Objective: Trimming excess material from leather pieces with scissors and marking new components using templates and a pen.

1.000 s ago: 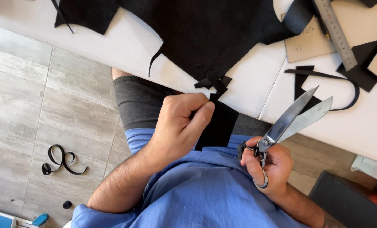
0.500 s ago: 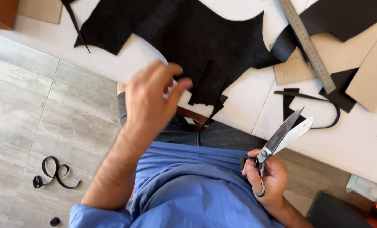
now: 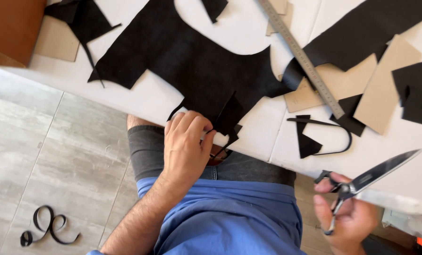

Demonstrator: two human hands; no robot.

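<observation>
the person's left hand (image 3: 186, 144) sits at the near edge of the white table (image 3: 400, 151), fingers curled and pinching the near flap of the large, irregularly cut sheet of black leather (image 3: 182, 56), which lies flat across the middle of the table and hangs a little over that edge. the pinch looks meant to keep the loose flap taut and clear of the lap, so an edge is offered up for cutting.

the right hand (image 3: 350, 219) is low on the near right, well apart from the sheet, fingers closed through the dark handles of a pair of long steel scissors (image 3: 369, 177). the blades are together and point up and to the right, away from the body.

a steel ruler (image 3: 298, 54) lies diagonally on the far right among tan cardboard templates (image 3: 381, 89), beside the sheet. a curled black leather strip (image 3: 48, 226) lies on the grey tiled floor (image 3: 41, 141) at the near left.
</observation>
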